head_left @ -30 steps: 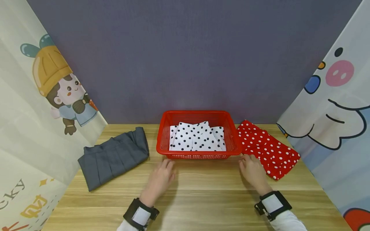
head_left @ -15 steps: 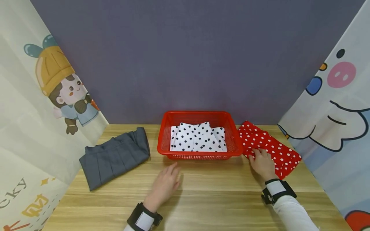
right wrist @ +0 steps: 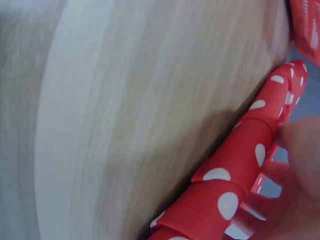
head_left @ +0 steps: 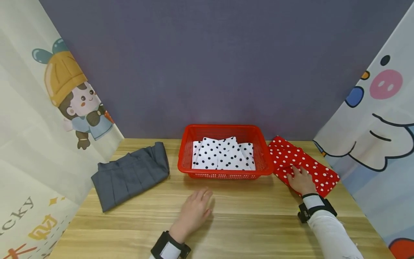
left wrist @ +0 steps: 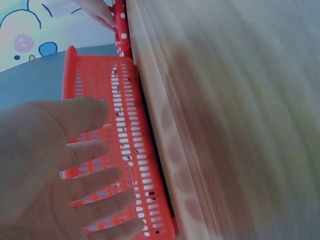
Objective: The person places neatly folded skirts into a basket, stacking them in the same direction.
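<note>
My right hand (head_left: 302, 181) rests on a folded red cloth with white dots (head_left: 286, 153), to the right of the red basket. The right wrist view shows the thumb and fingers (right wrist: 260, 205) at the top of that red cloth (right wrist: 225, 170), without a clear grip on it. My left hand (head_left: 194, 212) hovers over the table in front of the basket, fingers loosely extended and holding nothing. In the left wrist view its spread fingers (left wrist: 100, 182) appear in front of the basket wall (left wrist: 122, 90). A folded white cloth with black dots (head_left: 223, 154) lies inside the red basket (head_left: 225, 174).
A folded dark grey cloth (head_left: 132, 176) lies on the left of the wooden table (head_left: 245, 223). Behind the table stands a grey-blue panel (head_left: 223, 64). Printed curtains hang on the left (head_left: 19, 108) and right (head_left: 381, 144).
My right hand has moved right, from beside the basket's front corner onto the red dotted cloth. My left hand has drifted right and back toward me, away from the basket's edge.
</note>
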`<state>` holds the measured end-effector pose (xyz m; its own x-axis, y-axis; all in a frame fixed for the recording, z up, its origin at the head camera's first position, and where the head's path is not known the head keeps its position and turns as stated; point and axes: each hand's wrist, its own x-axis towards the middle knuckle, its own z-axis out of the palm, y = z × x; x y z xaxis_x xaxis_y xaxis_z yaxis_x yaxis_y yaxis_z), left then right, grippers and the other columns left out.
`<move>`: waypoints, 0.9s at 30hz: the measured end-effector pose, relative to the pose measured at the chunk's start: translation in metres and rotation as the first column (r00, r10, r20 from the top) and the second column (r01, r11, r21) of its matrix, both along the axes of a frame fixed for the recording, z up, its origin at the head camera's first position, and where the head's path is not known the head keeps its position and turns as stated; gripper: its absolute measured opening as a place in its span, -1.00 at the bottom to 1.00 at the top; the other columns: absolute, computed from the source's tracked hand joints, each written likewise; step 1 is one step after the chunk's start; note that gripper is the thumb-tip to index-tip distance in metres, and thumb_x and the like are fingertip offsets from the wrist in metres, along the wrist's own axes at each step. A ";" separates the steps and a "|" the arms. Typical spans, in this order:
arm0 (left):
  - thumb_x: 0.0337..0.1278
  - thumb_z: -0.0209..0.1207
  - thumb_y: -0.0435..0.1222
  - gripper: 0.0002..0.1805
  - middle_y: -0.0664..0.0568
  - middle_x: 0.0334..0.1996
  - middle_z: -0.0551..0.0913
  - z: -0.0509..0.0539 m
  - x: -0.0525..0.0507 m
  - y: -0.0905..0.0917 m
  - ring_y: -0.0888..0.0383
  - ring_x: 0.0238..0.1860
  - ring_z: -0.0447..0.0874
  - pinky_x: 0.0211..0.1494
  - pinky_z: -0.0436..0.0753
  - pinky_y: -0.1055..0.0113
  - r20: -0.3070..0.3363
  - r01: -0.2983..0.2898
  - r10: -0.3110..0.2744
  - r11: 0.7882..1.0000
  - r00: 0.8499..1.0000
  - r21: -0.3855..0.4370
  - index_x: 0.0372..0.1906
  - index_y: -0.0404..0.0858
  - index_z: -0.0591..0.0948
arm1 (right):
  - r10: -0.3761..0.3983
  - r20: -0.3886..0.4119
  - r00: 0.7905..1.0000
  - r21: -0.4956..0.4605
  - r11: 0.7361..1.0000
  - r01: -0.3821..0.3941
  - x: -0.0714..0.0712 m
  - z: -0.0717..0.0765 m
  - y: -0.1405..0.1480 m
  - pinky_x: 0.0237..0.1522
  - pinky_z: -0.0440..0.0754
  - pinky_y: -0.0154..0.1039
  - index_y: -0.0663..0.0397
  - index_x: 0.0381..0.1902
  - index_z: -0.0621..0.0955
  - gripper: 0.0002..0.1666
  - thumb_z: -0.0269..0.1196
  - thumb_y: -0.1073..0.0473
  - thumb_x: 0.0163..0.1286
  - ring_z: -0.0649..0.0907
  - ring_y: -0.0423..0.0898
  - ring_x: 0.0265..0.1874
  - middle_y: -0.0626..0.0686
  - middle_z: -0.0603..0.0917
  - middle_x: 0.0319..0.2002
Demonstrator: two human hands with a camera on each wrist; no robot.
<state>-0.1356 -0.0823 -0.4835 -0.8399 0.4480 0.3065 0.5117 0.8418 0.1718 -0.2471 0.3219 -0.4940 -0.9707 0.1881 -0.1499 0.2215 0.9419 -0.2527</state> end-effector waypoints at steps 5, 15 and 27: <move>-0.05 0.28 -0.12 -0.40 -0.15 0.17 0.44 0.001 0.002 0.008 -0.10 0.13 0.45 0.11 0.47 0.05 0.012 0.016 -0.016 1.000 1.000 -0.003 0.15 -0.24 0.46 | 0.024 0.062 0.998 0.001 1.000 -0.024 0.001 0.003 0.003 0.06 0.28 0.38 0.39 0.29 0.15 -0.30 -0.01 0.03 0.35 0.13 0.50 0.11 0.56 0.08 0.16; -0.09 0.30 -0.12 -0.43 -0.12 0.13 0.46 -0.002 0.004 0.014 -0.04 0.10 0.47 0.06 0.50 0.09 -0.039 0.025 -0.026 1.000 0.999 -0.018 0.10 -0.21 0.48 | 0.098 0.024 0.995 -0.019 0.995 -0.097 0.019 0.007 0.009 -0.02 0.26 0.45 0.40 0.24 0.19 -0.34 0.02 0.07 0.32 0.10 0.53 0.11 0.56 0.05 0.21; -0.06 0.28 -0.10 -0.44 -0.10 0.12 0.47 -0.002 0.008 0.017 -0.01 0.12 0.45 0.11 0.48 0.12 -0.018 0.043 -0.044 0.998 0.999 -0.043 0.09 -0.20 0.47 | 0.188 -0.031 0.982 -0.019 0.982 -0.189 0.034 0.010 0.025 0.08 0.12 0.33 0.48 0.04 0.32 -0.46 0.00 0.06 0.35 0.29 0.42 0.01 0.55 0.34 0.00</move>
